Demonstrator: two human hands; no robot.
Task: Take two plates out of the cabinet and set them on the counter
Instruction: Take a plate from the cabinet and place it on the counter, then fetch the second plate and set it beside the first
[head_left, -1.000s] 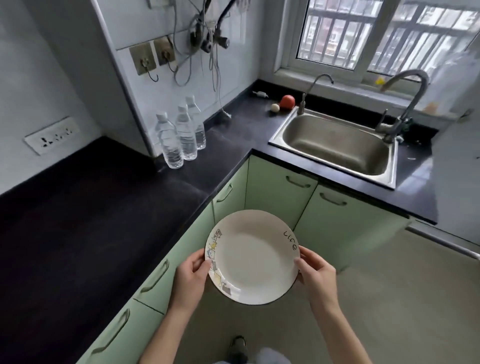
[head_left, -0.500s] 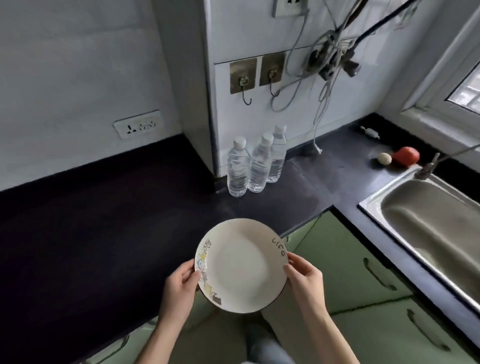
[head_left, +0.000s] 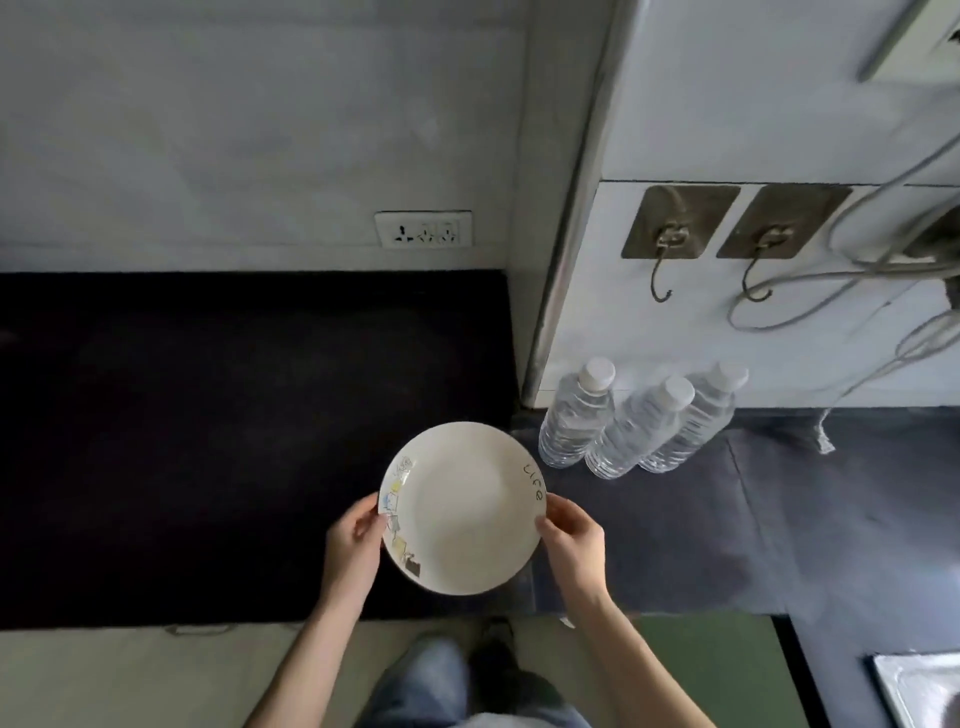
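- Two bare hands hold one white plate (head_left: 462, 512) at lower centre of the frame, above the front part of the dark counter (head_left: 208, 441).
- The left hand (head_left: 353, 540) has its grip closed on the plate's left rim, thumb on top beside the small coloured drawings printed along that edge.
- The right hand (head_left: 574, 535) has its grip closed on the right rim, thumb just under the handwritten word "Life".
- Whether the plate touches the counter or sits slightly above it I cannot tell; it looks roughly level, face up, and empty.
- Only this one plate shows; the cabinet it belongs to is out of frame.
- Three clear water bottles (head_left: 631, 426) with white caps stand in a tight row at centre right, just beside the plate's upper right edge but apart from it.
- Behind the bottles a white wall panel carries two metal hooks (head_left: 670, 244) on square pads, with grey cables (head_left: 857, 270) looping at the far right.
- A white wall socket (head_left: 423, 228) sits above the counter, upper centre-left.
- At the lower right corner a sliver of a steel sink (head_left: 919, 686) shows.
- Along the bottom edge I see pale green cupboard fronts (head_left: 701, 670), and between the forearms the person's jeans and a dark shoe (head_left: 498, 654).
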